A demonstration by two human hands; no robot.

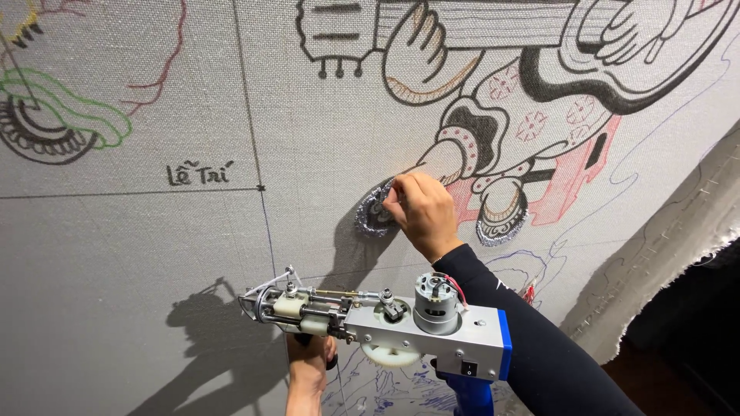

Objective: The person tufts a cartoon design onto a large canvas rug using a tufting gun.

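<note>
A stretched sheet of grey tufting cloth [139, 254] fills nearly everything in front of me, covered with a marker drawing of a cartoon figure holding a guitar [501, 31]; at the far right the cloth ends in a frayed edge against a dark gap.

My right hand [420, 212] is up on the cloth, fingers bunched and pinching at the small patch of grey tufted yarn [372, 216], touching its right rim. I can't tell whether I have a loose strand between my fingertips or am only pressing the pile. My left hand [308, 370] is low, well below that patch and a little to its left, closed around the front grip of the tufting gun [385, 320], which hangs level with its needle end pointing left, away from the patch. Its blue rear handle sits below and to the right of the patch, beside my black sleeve [539, 339].

As for progress, I judge it very early. Only that grey patch and a second grey ring [501, 223] to its right, by the figure's foot, look filled with yarn. The pink and red areas beyond look like marker colour only, and the outlines up and to the left of the patch are bare.
</note>
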